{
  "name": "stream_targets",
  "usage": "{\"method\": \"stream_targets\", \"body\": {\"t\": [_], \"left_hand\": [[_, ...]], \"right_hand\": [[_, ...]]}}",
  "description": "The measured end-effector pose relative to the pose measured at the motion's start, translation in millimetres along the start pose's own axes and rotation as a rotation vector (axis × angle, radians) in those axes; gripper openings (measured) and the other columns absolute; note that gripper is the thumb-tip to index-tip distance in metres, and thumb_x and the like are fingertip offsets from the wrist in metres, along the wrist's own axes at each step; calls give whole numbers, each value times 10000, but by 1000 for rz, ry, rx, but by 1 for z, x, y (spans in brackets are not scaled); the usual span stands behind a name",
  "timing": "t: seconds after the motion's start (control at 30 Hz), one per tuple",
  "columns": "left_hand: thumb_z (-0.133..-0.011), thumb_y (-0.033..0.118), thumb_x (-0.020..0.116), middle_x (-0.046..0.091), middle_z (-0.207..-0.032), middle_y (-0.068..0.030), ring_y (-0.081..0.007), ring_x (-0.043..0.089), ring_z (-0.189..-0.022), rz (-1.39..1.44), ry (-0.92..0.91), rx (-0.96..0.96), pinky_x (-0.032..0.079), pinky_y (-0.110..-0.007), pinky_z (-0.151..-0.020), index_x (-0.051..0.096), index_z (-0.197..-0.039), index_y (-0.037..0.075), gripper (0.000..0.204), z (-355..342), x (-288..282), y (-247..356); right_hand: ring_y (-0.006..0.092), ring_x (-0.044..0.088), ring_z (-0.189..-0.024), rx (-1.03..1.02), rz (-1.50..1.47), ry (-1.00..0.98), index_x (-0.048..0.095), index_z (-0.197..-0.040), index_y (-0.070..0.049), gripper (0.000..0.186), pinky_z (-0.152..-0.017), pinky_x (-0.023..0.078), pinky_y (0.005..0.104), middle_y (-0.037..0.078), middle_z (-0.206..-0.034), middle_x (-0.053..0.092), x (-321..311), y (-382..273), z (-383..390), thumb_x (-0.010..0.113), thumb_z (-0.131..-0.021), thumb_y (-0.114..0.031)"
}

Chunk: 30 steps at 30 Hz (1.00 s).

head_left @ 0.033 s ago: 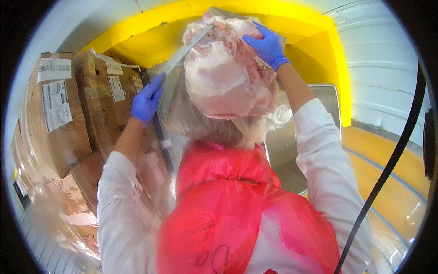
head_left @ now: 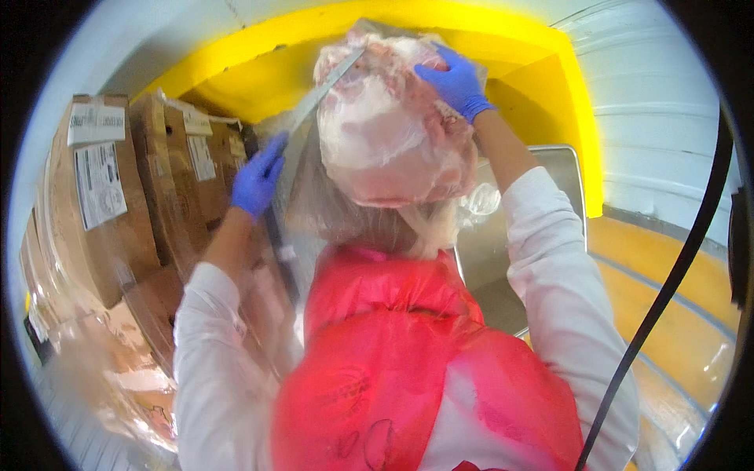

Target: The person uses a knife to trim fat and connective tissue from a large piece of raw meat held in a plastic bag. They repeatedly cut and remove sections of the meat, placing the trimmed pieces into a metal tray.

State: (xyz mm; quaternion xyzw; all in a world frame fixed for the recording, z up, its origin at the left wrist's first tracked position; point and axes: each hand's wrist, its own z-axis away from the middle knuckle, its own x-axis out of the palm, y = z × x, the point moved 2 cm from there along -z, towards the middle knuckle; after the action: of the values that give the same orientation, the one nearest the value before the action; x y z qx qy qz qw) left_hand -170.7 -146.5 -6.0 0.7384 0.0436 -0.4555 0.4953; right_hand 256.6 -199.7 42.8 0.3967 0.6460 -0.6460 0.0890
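A large raw cut of meat [head_left: 369, 141], pink with pale fat, rests on clear plastic wrapping [head_left: 330, 212] in front of me. My left hand [head_left: 259, 179], in a blue glove, is closed at the left of the meat. From it a long knife [head_left: 320, 90] slants up to the right, its blade lying across the meat's upper left part. The knife's handle is hidden in the fingers. My right hand [head_left: 458, 81], also gloved in blue, grips the meat's far right edge, thumb toward the middle. Part of its fingers is hidden.
Plastic-wrapped cardboard boxes [head_left: 122, 212] are stacked at my left. A yellow frame [head_left: 581, 125] curves behind the meat and down the right. Below my right forearm sits a metal tray [head_left: 581, 177]. A black cable [head_left: 667, 290] hangs at the right. My red apron [head_left: 377, 345] touches the near side.
My left hand has shifted slightly right and toward me, and the blade's tip sits a little lower on the meat. The right hand stays on the meat.
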Motion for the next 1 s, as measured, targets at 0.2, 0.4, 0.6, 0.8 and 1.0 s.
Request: {"method": "stream_targets", "body": {"t": [0.2, 0.4, 0.6, 0.8, 1.0], "left_hand": [[-1004, 133, 580, 610, -1383, -124, -251, 605, -1258, 199, -22, -259, 463, -344, -1036, 502, -1467, 195, 474, 21, -7, 36], [-1017, 103, 549, 606, -1392, -132, -200, 596, -1258, 370, 139, -257, 449, -314, -1042, 472, -1490, 175, 485, 82, 3, 36], [-1021, 92, 541, 624, -1369, -129, -201, 603, -1254, 446, 61, -271, 459, -307, -1039, 476, -1488, 176, 479, 99, 4, 50], [-1016, 97, 557, 648, -1336, -121, -211, 627, -1223, 434, 81, -278, 469, -309, -1032, 485, -1480, 177, 477, 104, 2, 52], [-1013, 104, 565, 650, -1330, -129, -217, 629, -1221, 472, 96, -285, 474, -309, -1020, 490, -1477, 177, 475, 98, 19, 55]], "right_hand": [[285, 502, -1311, -256, 533, 18, 589, -1385, -144, 605, -1133, 334, 488, 163, -1438, 525, -4, -77, 9, 727, -849, -389], [273, 370, -1435, -813, 1039, -226, 624, -1343, -279, 442, -1190, 151, 613, 73, -1523, 444, 30, -135, -1, 622, -906, -353], [254, 400, -1419, -752, 1320, -486, 651, -1304, -307, 395, -1218, 148, 578, 45, -1478, 497, 44, -159, -24, 616, -910, -299], [216, 495, -1334, -985, 1253, -592, 716, -1139, -281, 283, -1238, 162, 553, 0, -1304, 600, 41, -152, -40, 629, -880, -204], [217, 550, -1264, -974, 1087, -505, 752, -1006, -261, 231, -1228, 194, 547, -26, -1215, 645, 39, -129, -43, 620, -853, -150]]}}
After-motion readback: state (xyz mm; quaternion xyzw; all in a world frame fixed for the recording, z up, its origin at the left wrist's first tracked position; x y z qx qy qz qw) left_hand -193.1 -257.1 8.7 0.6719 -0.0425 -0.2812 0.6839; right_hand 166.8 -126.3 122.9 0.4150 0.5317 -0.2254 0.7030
